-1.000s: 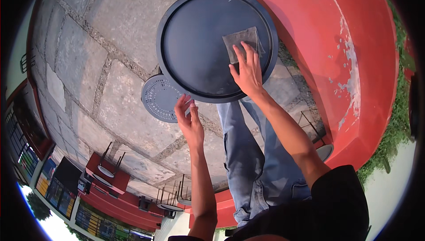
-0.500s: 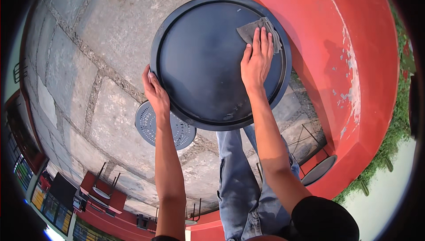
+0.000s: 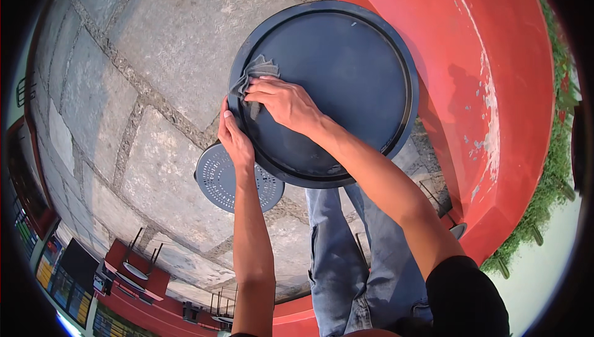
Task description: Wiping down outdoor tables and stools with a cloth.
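A round dark tabletop [image 3: 346, 89] with a raised rim lies in front of me. My left hand [image 3: 236, 139] grips its left rim, the thumb on top and the fingers at the outer edge. Against the upper-left inside of that rim, my right hand [image 3: 284, 103] presses a crumpled grey cloth [image 3: 263, 68], its fingers bunched on it. A small damp-looking streak shows on the surface just below the cloth. Small pale marks show at the top and near the front rim.
A round perforated grey seat [image 3: 229, 179] is partly under the tabletop at lower left. A curved red wall [image 3: 458, 89] with peeling paint runs close along the right, with plants [image 3: 526, 226] beyond it. Stone paving [image 3: 167, 145] lies below. Chairs and tables stand at lower left.
My right hand has swept the cloth from the tabletop's upper right across to its left rim, beside my left hand. The cloth is now bunched up. In the view, the tabletop sits slightly farther right.
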